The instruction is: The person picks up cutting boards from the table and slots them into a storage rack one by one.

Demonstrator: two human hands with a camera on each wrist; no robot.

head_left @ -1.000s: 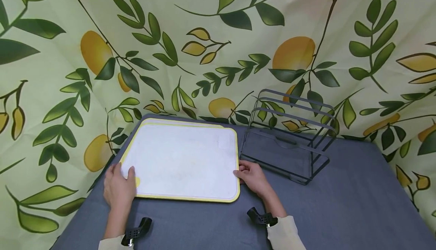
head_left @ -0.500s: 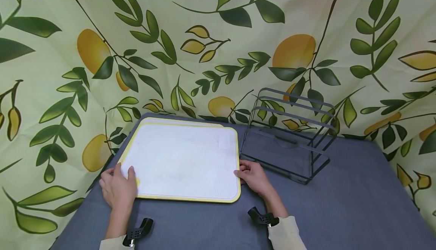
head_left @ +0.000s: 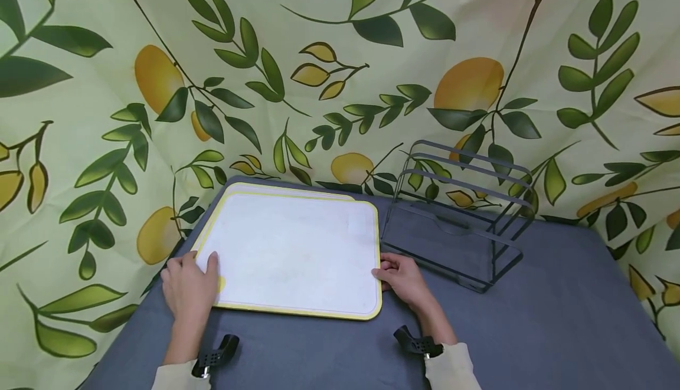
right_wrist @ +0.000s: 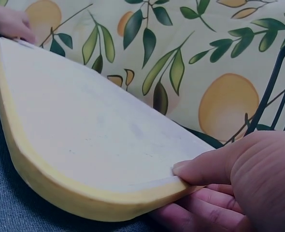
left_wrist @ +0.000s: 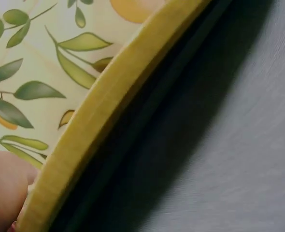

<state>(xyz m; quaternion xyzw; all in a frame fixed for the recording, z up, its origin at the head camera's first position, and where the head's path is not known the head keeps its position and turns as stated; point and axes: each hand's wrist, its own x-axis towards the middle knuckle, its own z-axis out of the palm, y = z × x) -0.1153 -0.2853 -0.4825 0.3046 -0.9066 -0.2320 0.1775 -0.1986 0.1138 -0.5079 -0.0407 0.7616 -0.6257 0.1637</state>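
Observation:
A white cutting board (head_left: 297, 254) with a yellow rim lies flat in front of me in the head view. The edge of another board (head_left: 292, 191) shows behind it, mostly covered. My left hand (head_left: 190, 287) grips the left side, its thumb on top near a yellow spot. My right hand (head_left: 405, 281) pinches the right edge; in the right wrist view the thumb (right_wrist: 205, 166) presses on top and the fingers (right_wrist: 207, 208) curl underneath. The left wrist view shows the yellow rim (left_wrist: 92, 130) close up, with dark shadow below it and only part of the left hand.
A black wire rack (head_left: 451, 225) with several upright loops stands right of the board, close to my right hand. The table has a grey-blue cloth (head_left: 574, 313). Behind it hangs a fabric backdrop (head_left: 329, 101) printed with leaves and lemons.
The head view has shifted slightly, so everything appears a little farther right. Both hands keep their places on the board, with the left fingers drawn slightly closer to its edge.

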